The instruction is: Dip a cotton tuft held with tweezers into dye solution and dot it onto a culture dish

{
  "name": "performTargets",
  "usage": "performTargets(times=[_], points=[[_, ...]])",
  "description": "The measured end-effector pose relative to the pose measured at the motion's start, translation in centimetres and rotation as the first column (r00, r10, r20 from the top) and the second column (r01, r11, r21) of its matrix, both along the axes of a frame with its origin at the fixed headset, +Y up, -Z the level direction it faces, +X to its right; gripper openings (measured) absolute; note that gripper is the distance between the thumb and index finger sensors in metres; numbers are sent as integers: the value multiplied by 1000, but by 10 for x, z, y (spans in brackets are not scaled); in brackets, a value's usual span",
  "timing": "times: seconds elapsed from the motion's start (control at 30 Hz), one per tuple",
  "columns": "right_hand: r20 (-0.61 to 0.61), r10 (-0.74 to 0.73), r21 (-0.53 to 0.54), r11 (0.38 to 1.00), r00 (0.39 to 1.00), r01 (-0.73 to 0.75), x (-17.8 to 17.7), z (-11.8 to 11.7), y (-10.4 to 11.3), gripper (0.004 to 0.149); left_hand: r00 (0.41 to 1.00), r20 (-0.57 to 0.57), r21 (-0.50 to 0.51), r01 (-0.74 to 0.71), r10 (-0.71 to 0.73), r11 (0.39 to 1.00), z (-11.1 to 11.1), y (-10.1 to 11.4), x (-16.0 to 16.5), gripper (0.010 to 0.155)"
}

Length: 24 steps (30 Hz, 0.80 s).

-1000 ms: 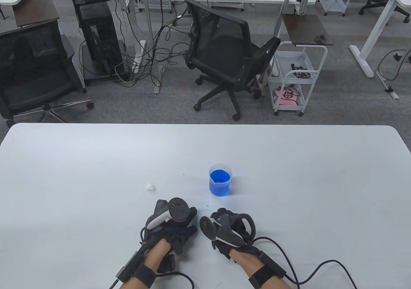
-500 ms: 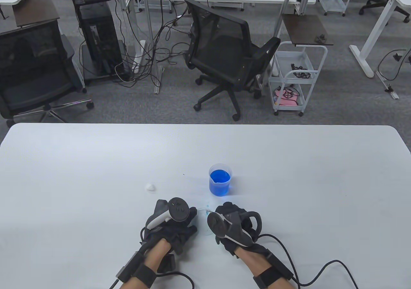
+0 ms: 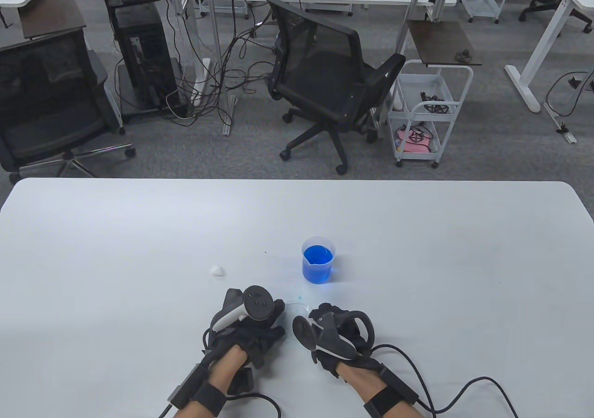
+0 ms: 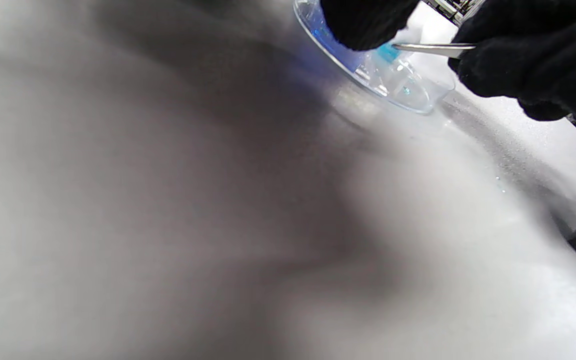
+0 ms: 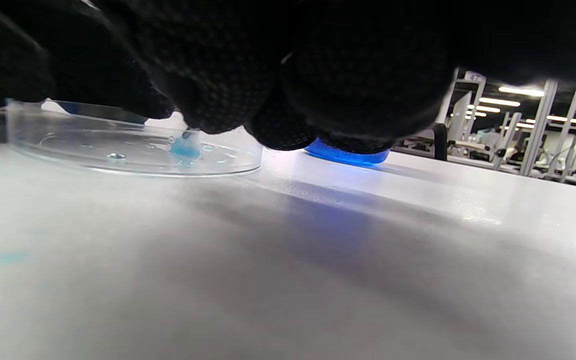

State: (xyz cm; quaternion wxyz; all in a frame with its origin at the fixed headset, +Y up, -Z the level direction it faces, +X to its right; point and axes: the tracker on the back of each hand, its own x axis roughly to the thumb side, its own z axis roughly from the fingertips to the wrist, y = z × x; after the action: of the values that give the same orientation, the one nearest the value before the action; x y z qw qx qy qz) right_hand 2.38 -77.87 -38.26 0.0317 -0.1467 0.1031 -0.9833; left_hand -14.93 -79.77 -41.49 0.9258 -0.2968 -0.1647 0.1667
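White table [image 3: 139, 232]: right hand [image 3: 336, 334] (gloved) presses blue tuft [image 5: 184, 148] into dish [image 5: 93, 155].

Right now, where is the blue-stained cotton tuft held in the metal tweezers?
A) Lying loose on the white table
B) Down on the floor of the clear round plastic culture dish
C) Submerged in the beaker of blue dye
B: the right wrist view shows the blue-stained cotton tuft touching the floor of the clear round plastic culture dish, with the metal tweezers gripped by the right hand.
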Motion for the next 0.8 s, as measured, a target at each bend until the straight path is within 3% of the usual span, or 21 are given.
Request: performTargets(times=[0.37,0.67,0.8], points=[[-6,-121,87,989,993,121,14,16,36,41,1000,0,0,0,0,1000,0,0,0,67],[-23,-13,-7,1000,1000,13,5,13,2,41,1000,0,0,0,0,1000,0,0,0,67],[-25,-9,-11,1000,1000,9,4,12,1,41,1000,-7,-2,6,-6,1000,0,0,0,67]])
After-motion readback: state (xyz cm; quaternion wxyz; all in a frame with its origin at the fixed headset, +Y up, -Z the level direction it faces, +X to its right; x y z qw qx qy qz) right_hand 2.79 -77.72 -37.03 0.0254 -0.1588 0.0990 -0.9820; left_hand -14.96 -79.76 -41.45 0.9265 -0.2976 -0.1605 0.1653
